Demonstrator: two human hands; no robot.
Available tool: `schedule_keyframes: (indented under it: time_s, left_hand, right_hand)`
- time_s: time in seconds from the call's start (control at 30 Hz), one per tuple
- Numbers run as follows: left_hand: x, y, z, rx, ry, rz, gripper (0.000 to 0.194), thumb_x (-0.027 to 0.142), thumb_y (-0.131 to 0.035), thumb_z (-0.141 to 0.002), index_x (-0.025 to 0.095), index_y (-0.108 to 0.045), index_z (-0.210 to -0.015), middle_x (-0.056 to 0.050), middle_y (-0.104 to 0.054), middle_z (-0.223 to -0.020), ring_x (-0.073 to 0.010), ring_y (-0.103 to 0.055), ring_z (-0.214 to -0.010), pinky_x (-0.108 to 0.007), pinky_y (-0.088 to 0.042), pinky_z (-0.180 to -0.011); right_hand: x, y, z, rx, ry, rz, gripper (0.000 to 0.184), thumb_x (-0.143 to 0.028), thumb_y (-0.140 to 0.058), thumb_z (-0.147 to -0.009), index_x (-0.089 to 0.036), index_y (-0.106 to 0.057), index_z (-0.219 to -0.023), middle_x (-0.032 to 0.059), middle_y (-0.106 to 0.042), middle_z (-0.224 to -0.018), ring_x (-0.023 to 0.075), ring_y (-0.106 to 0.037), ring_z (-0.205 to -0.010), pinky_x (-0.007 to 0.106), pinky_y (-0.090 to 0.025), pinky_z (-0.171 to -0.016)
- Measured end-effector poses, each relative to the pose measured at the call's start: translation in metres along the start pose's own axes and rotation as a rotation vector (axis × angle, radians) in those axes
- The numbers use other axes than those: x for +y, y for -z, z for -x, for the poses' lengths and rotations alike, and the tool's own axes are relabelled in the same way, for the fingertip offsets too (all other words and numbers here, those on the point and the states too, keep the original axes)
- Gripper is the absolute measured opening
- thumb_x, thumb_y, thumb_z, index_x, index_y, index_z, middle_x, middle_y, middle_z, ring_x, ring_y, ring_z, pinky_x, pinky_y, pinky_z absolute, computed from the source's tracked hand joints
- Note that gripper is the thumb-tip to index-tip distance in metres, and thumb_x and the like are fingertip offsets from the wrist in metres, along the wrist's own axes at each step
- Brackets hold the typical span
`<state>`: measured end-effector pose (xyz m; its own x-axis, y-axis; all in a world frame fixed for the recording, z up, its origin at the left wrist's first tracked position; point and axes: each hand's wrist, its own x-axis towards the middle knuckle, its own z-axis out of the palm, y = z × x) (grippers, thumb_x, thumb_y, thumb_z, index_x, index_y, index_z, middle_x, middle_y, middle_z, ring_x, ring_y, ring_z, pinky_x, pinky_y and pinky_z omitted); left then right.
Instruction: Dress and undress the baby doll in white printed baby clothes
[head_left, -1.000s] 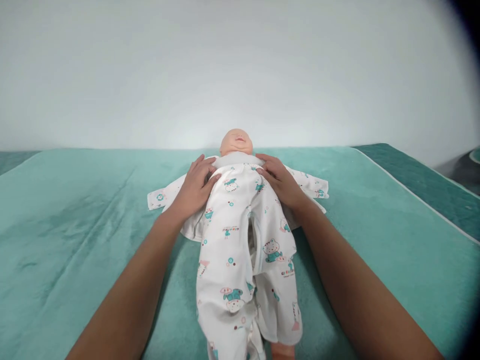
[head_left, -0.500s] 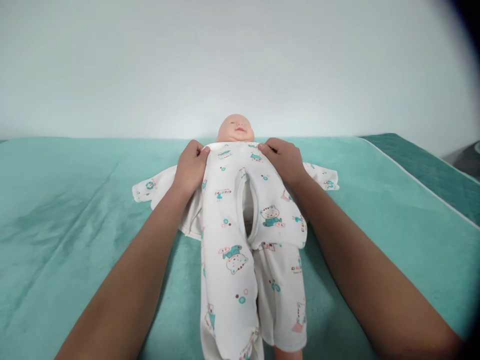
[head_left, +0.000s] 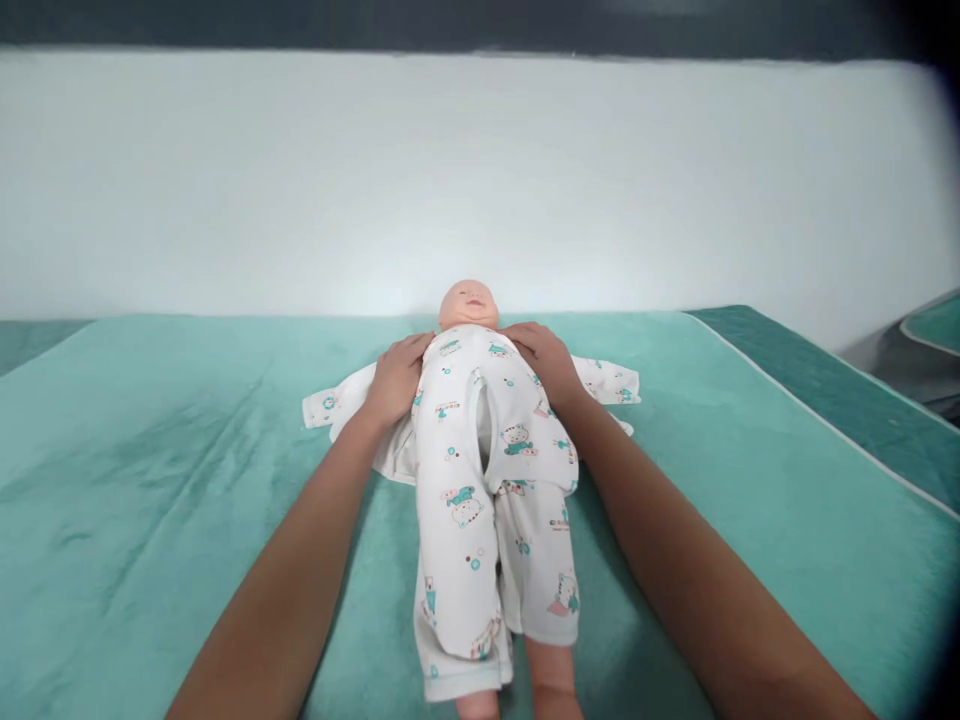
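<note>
A baby doll [head_left: 469, 305] lies on its back, head toward the wall. White pants [head_left: 459, 440] printed with cartoon animals cover its front up to just below the chin; an open slit shows at the crotch. Below the cuffs the feet end shows partly. A matching white shirt [head_left: 349, 393] spreads its sleeves to both sides beneath. My left hand [head_left: 401, 378] rests along the left upper edge of the pants, fingers laid out flat. On the opposite edge lies my right hand [head_left: 547, 362], its fingers stretched toward the doll's neck. Neither hand visibly pinches the cloth.
A teal blanket [head_left: 195, 500] with some creases lies under the doll. Its pale-edged border runs beside a darker teal surface [head_left: 810, 385] at right. A white wall [head_left: 480, 180] with a dark upper band stands behind. Something dark grey [head_left: 919, 360] sits at the far right.
My hands have gone from pinching the pants' top corners to lying flat along its edges. The camera view has tilted up, showing the wall's dark band.
</note>
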<state>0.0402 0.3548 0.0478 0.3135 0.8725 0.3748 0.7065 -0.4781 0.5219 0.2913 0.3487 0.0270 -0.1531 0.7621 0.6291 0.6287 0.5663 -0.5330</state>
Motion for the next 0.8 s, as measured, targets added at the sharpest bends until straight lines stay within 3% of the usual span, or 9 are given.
schedule_keyframes:
  time_s: [0.1,0.27,0.33,0.43,0.53,0.63,0.7,0.8]
  left_hand:
    - [-0.003,-0.002,0.014,0.026,-0.024,-0.091,0.05,0.022,-0.035,-0.091,0.024,-0.05,-0.138,-0.006,-0.052,-0.143,-0.0243,-0.047,-0.126,-0.042,-0.034,-0.108]
    - [-0.006,-0.005,0.045,0.062,-0.136,-0.272,0.061,0.024,-0.043,-0.089,0.016,-0.032,-0.148,-0.014,-0.035,-0.154,-0.0295,-0.029,-0.141,-0.048,-0.026,-0.114]
    - [-0.001,-0.004,0.056,0.079,-0.16,-0.31,0.061,0.022,-0.046,-0.087,0.016,-0.033,-0.147,-0.014,-0.032,-0.155,-0.031,-0.024,-0.144,-0.05,-0.026,-0.115]
    - [0.011,0.001,0.07,0.104,-0.164,-0.319,0.052,0.019,-0.049,-0.085,0.016,-0.045,-0.137,-0.016,-0.045,-0.145,-0.0326,-0.034,-0.136,-0.05,-0.031,-0.112]
    - [0.021,0.004,0.078,0.112,-0.09,-0.25,0.04,0.018,-0.047,-0.085,0.015,-0.053,-0.125,-0.017,-0.057,-0.125,-0.0318,-0.048,-0.118,-0.047,-0.04,-0.102]
    - [0.026,0.003,0.08,0.12,0.021,-0.074,0.037,0.019,-0.042,-0.087,0.019,-0.052,-0.124,-0.012,-0.06,-0.121,-0.0283,-0.055,-0.11,-0.044,-0.044,-0.095]
    - [0.028,0.003,0.079,0.127,0.102,0.058,0.041,0.021,-0.043,-0.087,0.02,-0.048,-0.127,-0.01,-0.06,-0.124,-0.0265,-0.057,-0.109,-0.042,-0.044,-0.095]
    - [0.03,0.004,0.077,0.12,0.212,0.243,0.045,0.025,-0.05,-0.083,0.02,-0.047,-0.127,-0.01,-0.062,-0.124,-0.0264,-0.058,-0.109,-0.041,-0.044,-0.096]
  right_hand:
    - [-0.005,0.004,0.018,0.095,-0.041,0.093,0.03,-0.024,-0.043,-0.093,-0.025,-0.067,-0.11,0.0094,-0.06,-0.12,0.0262,-0.05,-0.116,0.044,-0.039,-0.1]
    - [-0.023,0.01,0.049,0.186,-0.165,0.134,0.018,-0.021,-0.049,-0.086,-0.024,-0.066,-0.093,0.009,-0.059,-0.099,0.0258,-0.052,-0.099,0.04,-0.044,-0.088]
    - [-0.032,0.013,0.056,0.2,-0.19,0.158,0.017,-0.019,-0.048,-0.084,-0.024,-0.064,-0.087,0.0083,-0.058,-0.095,0.0257,-0.052,-0.096,0.039,-0.044,-0.084]
    - [-0.04,0.016,0.059,0.157,-0.282,0.1,0.013,-0.021,-0.049,-0.082,-0.025,-0.061,-0.081,0.0068,-0.059,-0.09,0.0248,-0.052,-0.089,0.037,-0.041,-0.079]
    - [-0.041,0.018,0.057,0.051,-0.45,-0.063,0.014,-0.028,-0.049,-0.083,-0.024,-0.056,-0.072,0.0023,-0.057,-0.07,0.0219,-0.05,-0.071,0.034,-0.039,-0.07]
    - [-0.04,0.02,0.055,-0.006,-0.509,-0.147,0.029,-0.038,-0.049,-0.084,-0.024,-0.048,-0.059,0.0015,-0.053,-0.059,0.0211,-0.048,-0.066,0.034,-0.039,-0.065]
    - [-0.042,0.021,0.054,-0.047,-0.518,-0.234,0.034,-0.044,-0.047,-0.085,-0.022,-0.051,-0.06,0.0023,-0.058,-0.064,0.0215,-0.052,-0.068,0.034,-0.041,-0.065]
    - [-0.049,0.022,0.051,-0.083,-0.558,-0.419,0.037,-0.05,-0.043,-0.088,-0.02,-0.063,-0.076,0.0027,-0.067,-0.078,0.0219,-0.059,-0.075,0.034,-0.047,-0.069]
